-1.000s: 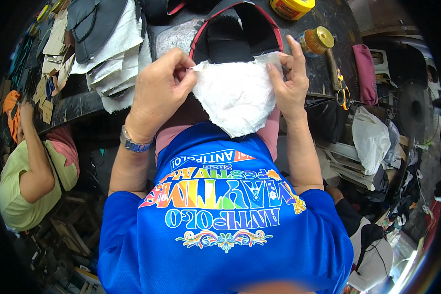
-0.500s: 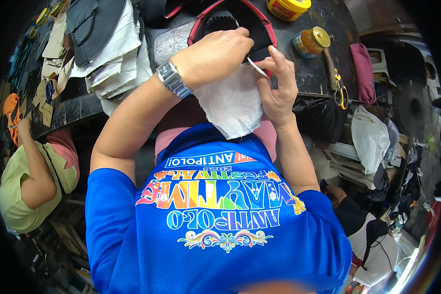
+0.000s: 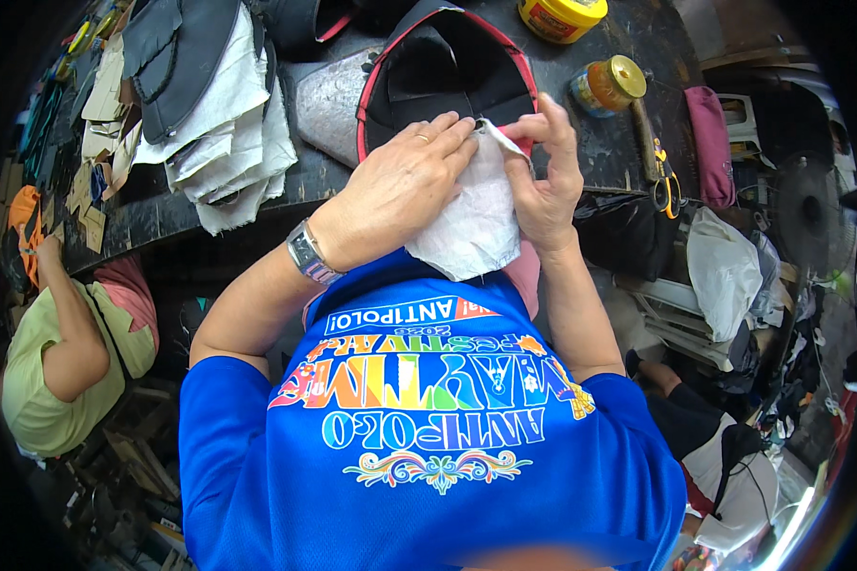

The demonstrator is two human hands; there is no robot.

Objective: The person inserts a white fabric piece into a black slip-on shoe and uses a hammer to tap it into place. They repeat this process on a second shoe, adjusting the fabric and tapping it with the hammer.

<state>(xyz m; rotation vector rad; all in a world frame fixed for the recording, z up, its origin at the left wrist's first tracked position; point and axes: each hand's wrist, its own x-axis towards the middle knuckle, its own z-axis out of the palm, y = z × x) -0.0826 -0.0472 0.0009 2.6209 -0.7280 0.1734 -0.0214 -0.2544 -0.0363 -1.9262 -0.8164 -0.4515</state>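
Note:
In front of my chest hangs a white cloth-backed piece (image 3: 467,224), with a strip of dark material along its upper edge. My left hand (image 3: 405,181), wearing a ring and a wristwatch, lies over its left side with fingers stretched flat. At the upper right edge, my right hand (image 3: 545,176) pinches the white piece between thumb and fingers, its index finger raised. Just beyond both hands sits a black open shell (image 3: 433,71) with a red-edged rim, its dark inside showing. My fingers hide where the white piece meets the shell.
Stacked white-backed black pieces (image 3: 224,143) lie on the dark table (image 3: 328,195) at left. A grey metal block (image 3: 328,105) is beside the shell. To the right are a yellow tub (image 3: 562,17), gold-lidded jar (image 3: 607,84) and scissors (image 3: 665,181). Co-workers (image 3: 62,371) sit at either side.
My left hand has come down from the shell's opening and flattened onto the white piece. More of the shell's inside shows. My right hand keeps its pinch in nearly the same place.

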